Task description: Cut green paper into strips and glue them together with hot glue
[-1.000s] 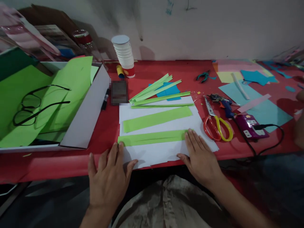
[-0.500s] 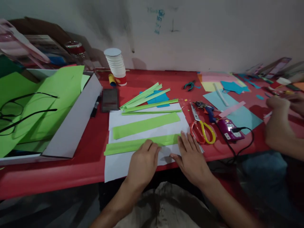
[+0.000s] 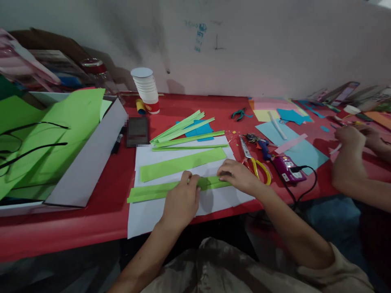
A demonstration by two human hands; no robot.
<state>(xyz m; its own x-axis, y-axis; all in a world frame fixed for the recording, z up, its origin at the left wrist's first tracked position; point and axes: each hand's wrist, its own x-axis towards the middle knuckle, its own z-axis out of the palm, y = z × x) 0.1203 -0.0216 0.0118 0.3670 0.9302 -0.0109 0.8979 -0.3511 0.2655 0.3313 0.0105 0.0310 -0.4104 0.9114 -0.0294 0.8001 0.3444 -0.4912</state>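
A long folded green paper strip [image 3: 149, 191] lies across white paper sheets [image 3: 146, 213] on the red table [image 3: 76, 224]. My left hand [image 3: 181, 201] has its fingers curled and pinching the strip near its middle. My right hand [image 3: 236, 176] presses and pinches the strip's right end. A wider green strip [image 3: 180, 164] lies just beyond, and several thin green strips [image 3: 183, 130] fan out behind it over a blue sheet [image 3: 198, 129].
Yellow-handled scissors [image 3: 255, 160], a glue gun [image 3: 262, 146] and a purple plug box [image 3: 287, 169] sit right of the sheets. An open white box [image 3: 88, 162] with green paper stands left. A cup stack [image 3: 146, 89] stands at the back. Another person's hands [image 3: 351, 140] work at the right.
My left hand slid right from the strip's left end to its middle. My right hand went from lying flat to pinching the right end. The view shifted right, showing the other person's hands.
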